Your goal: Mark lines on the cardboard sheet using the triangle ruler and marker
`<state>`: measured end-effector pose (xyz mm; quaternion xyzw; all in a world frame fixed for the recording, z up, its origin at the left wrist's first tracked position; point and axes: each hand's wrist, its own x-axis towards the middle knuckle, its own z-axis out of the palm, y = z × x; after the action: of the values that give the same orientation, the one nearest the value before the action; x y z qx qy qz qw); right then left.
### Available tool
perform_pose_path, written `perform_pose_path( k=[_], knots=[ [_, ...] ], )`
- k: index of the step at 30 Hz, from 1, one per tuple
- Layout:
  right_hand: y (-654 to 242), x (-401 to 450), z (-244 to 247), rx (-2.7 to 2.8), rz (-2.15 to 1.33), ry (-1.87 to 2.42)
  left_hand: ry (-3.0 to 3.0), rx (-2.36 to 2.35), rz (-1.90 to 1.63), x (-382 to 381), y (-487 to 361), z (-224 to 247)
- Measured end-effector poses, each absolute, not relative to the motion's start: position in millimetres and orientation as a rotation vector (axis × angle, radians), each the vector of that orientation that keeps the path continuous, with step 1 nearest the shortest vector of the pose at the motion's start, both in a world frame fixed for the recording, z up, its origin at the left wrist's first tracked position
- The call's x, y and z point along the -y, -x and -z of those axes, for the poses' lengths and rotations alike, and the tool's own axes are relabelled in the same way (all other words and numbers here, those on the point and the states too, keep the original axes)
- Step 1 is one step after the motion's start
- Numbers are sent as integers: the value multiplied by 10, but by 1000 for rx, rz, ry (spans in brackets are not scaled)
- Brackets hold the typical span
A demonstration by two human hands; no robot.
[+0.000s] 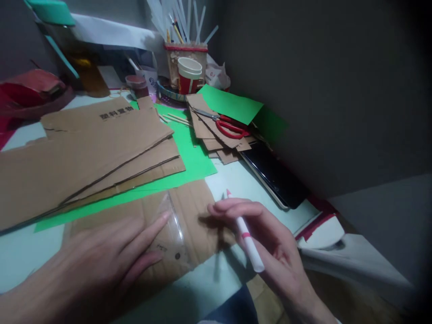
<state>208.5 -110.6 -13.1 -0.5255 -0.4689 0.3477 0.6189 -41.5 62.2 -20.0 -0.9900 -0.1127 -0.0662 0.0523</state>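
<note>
A clear plastic triangle ruler (173, 225) lies on a flat piece of brown cardboard (194, 202) near the table's front edge. My left hand (114, 247) rests over the ruler and cardboard, fingers stretched out, one fingertip on the ruler. To the right, my right hand (263, 229) holds a white pen (250, 247) with a pink band between its fingers, the pink tip pointing away from me. The fingertips of that hand are above the cardboard's right part, where a shadow falls.
Cardboard sheets (101, 148) are stacked at the left on green paper (199, 157). Red-handled scissors (231, 128) lie on cardboard scraps (202, 126). A black tablet-like device (276, 173) sits at the right. Behind stand paper cups (189, 74), a straw holder (171, 58) and a bottle (84, 67).
</note>
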Motion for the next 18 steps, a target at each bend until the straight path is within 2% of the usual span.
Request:
perform_pose_path(
  k=[7, 14, 18],
  knots=[
    [-1994, 1144, 121, 1270, -579, 1321, 3150, 234, 267, -716, 400, 157],
    [-1927, 1251, 226, 2006, -14, 1494, 3189, 231, 220, -775, 442, 102],
    [-1922, 1226, 263, 2193, 11, 1431, 3194, 207, 296, -806, 461, 113]
  ],
)
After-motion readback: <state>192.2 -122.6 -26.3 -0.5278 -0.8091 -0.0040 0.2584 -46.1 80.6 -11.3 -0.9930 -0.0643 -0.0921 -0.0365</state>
